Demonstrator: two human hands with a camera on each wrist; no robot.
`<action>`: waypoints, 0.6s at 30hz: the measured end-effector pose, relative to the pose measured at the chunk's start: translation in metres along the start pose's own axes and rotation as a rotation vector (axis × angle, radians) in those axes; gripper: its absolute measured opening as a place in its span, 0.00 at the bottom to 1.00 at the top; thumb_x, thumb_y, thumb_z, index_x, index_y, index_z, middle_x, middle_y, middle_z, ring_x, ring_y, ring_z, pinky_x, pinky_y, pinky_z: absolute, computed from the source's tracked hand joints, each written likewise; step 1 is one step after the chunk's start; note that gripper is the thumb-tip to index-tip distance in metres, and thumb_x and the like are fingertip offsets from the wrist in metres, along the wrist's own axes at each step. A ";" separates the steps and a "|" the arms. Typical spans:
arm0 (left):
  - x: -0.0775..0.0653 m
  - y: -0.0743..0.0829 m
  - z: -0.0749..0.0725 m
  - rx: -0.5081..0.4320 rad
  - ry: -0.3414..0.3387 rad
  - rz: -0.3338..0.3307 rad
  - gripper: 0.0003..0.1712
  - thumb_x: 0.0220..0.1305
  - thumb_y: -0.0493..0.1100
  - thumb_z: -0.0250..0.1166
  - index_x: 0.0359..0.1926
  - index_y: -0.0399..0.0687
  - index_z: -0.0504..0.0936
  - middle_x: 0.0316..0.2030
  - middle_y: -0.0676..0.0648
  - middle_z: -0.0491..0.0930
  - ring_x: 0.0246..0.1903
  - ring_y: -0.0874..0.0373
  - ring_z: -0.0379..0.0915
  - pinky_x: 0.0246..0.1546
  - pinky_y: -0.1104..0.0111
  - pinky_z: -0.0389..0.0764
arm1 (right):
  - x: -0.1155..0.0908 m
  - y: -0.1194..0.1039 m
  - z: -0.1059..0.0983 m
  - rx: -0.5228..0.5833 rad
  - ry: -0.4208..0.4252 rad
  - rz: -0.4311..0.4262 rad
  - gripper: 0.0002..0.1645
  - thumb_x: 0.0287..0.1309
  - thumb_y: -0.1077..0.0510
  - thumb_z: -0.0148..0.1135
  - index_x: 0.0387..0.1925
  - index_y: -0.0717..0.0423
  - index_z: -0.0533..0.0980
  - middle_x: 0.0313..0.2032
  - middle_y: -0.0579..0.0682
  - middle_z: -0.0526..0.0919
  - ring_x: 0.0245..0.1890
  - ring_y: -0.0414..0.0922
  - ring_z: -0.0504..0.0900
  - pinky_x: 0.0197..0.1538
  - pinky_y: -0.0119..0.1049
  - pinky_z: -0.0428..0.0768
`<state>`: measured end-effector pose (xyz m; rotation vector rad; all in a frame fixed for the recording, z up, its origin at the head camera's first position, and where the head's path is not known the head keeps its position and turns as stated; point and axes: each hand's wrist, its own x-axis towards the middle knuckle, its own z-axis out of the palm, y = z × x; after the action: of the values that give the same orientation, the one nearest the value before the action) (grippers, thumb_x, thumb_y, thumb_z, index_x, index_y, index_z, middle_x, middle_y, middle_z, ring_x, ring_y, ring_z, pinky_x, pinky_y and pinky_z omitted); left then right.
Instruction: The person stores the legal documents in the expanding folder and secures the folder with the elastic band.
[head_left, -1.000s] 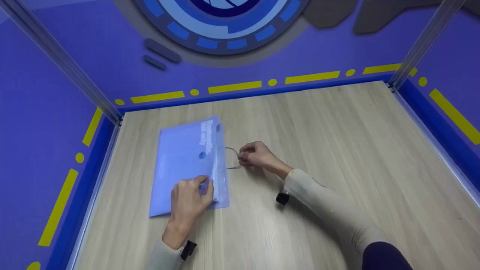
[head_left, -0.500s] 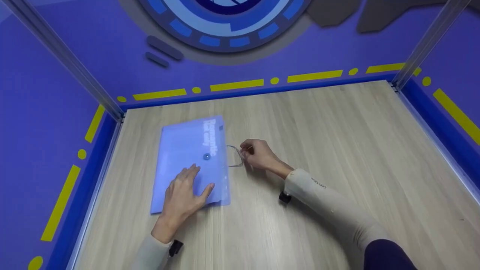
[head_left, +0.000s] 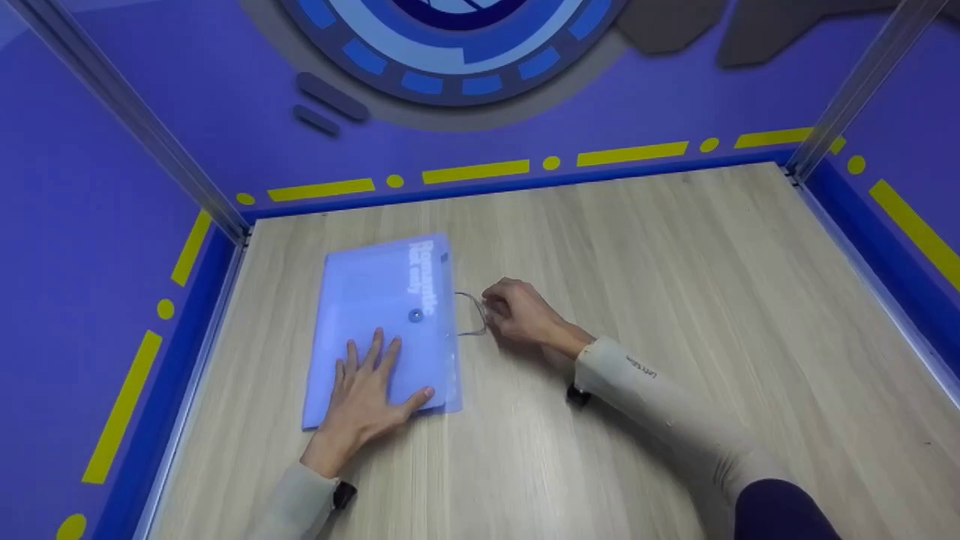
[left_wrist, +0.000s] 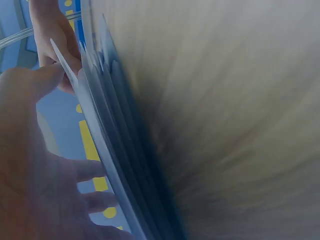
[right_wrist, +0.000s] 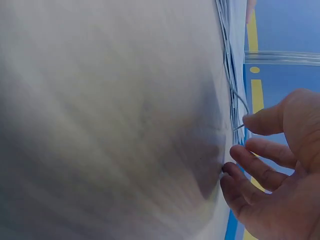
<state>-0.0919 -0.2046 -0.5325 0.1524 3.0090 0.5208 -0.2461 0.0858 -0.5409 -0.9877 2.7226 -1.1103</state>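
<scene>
A translucent blue-violet document folder (head_left: 375, 300) with white lettering and a round snap button (head_left: 415, 316) lies flat on the wooden table. My left hand (head_left: 364, 405) is spread on its near part, fingers straight and palm down. The left wrist view shows the layered edge of the folder (left_wrist: 107, 120), with the thumb beside it. A thin grey cord loop (head_left: 480, 319) sticks out from the folder's right side. There my right hand (head_left: 521, 311) is loosely curled. In the right wrist view the thumb (right_wrist: 265, 120) touches the cord, while the other fingertips stand apart from it.
The pale wooden table (head_left: 637, 262) extends to the right of the folder and in front of it. Blue walls (head_left: 187, 90) with yellow markings enclose the table at the back and both sides. Metal posts (head_left: 847, 97) stand at the back corners.
My left hand has let go of the folder's flap edge, moved left and spread flat on the folder. The flap now lies down. My right hand's fingers have loosened at the cord loop.
</scene>
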 end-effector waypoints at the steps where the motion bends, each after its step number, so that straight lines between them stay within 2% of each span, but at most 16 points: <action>1: 0.000 0.000 0.000 0.002 -0.016 -0.010 0.62 0.64 0.82 0.57 0.85 0.48 0.58 0.85 0.36 0.46 0.81 0.22 0.33 0.78 0.26 0.42 | 0.000 0.001 0.000 -0.013 -0.005 -0.004 0.18 0.66 0.65 0.67 0.55 0.69 0.84 0.50 0.62 0.88 0.52 0.59 0.86 0.59 0.53 0.85; 5: 0.000 0.001 0.004 0.021 -0.056 -0.036 0.64 0.64 0.83 0.57 0.85 0.47 0.55 0.86 0.36 0.44 0.81 0.22 0.30 0.78 0.25 0.39 | 0.000 0.002 0.001 -0.033 -0.034 -0.008 0.19 0.63 0.63 0.71 0.54 0.68 0.85 0.51 0.62 0.87 0.54 0.61 0.84 0.61 0.55 0.83; 13: 0.001 0.003 0.012 0.068 -0.082 -0.049 0.65 0.63 0.82 0.58 0.86 0.48 0.52 0.86 0.37 0.41 0.82 0.23 0.28 0.78 0.26 0.37 | 0.000 0.000 0.004 -0.030 -0.066 0.014 0.23 0.62 0.58 0.76 0.56 0.65 0.85 0.56 0.61 0.84 0.57 0.61 0.80 0.62 0.56 0.80; 18: 0.002 0.005 0.013 0.071 -0.102 -0.061 0.65 0.63 0.83 0.58 0.87 0.49 0.51 0.86 0.38 0.39 0.82 0.24 0.27 0.79 0.27 0.35 | 0.003 -0.002 0.006 -0.017 -0.057 -0.027 0.23 0.62 0.58 0.76 0.56 0.65 0.86 0.54 0.60 0.85 0.56 0.59 0.82 0.61 0.55 0.82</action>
<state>-0.0919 -0.1958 -0.5430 0.0888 2.9230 0.3879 -0.2454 0.0795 -0.5433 -1.0441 2.6866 -1.0474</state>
